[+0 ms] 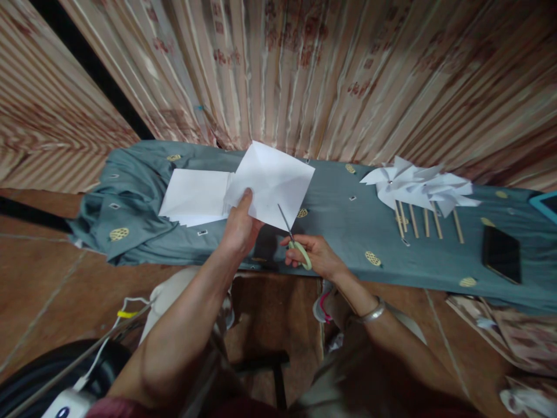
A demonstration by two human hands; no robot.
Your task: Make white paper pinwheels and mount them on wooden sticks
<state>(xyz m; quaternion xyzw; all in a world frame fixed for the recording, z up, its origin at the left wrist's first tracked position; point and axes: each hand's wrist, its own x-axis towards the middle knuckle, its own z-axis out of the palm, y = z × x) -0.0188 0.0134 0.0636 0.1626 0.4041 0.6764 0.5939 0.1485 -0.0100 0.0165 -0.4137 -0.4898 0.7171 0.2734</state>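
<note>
My left hand pinches the lower left edge of a white square sheet of paper, thumb on top and fingers beneath. Faint creases run across the sheet, which is held above the cloth. In my right hand is a pair of scissors with light green handles. One blade lies over the paper near its lower corner; whether the other is beneath cannot be seen. A stack of white paper lies left of my left hand, partly covered by the held sheet.
Several white paper pinwheels on wooden sticks lie at the right. Beyond them are a dark phone and a blue-edged device. A green patterned cloth covers the long surface, with a pleated curtain behind it.
</note>
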